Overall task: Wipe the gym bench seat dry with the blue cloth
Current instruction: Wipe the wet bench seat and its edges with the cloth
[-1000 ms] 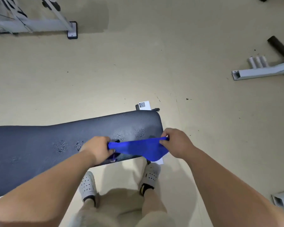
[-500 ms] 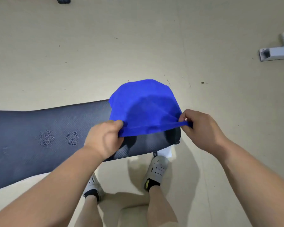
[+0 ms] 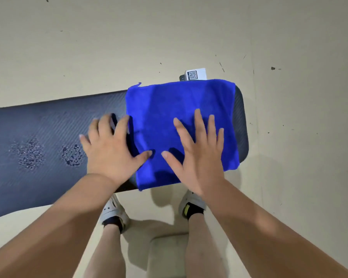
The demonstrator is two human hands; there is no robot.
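Released from both hands' pinch, blue cloth (image 3: pixel 181 125) now lies flat over bench seat (image 3: pixel 54 125) end. Left hand (image 3: pixel 111 149) and right hand (image 3: pixel 199 155) spread-fingered above it. Droplets (image 3: pixel 28 155) beside cloth may escape narrow strokes.

Seat (image 3: pixel 54 121): dark padded surface with a fine woven texture, running left to right and ending on the right in a rounded corner. Two patches of droplets (image 3: pixel 28 154) lie side by side on the bare surface, towards the near edge, left of the cloth and apart from it.

Cloth (image 3: pixel 159 109): bright blue, roughly rectangular, soft nap. It is spread flat over the seat's right end and spans it from far edge to near edge. The near hem overhangs the near edge slightly. The right hem stops just short of the rounded end, leaving a narrow dark strip exposed. Faint lengthwise creases are visible, and a loose thread at the far left corner.
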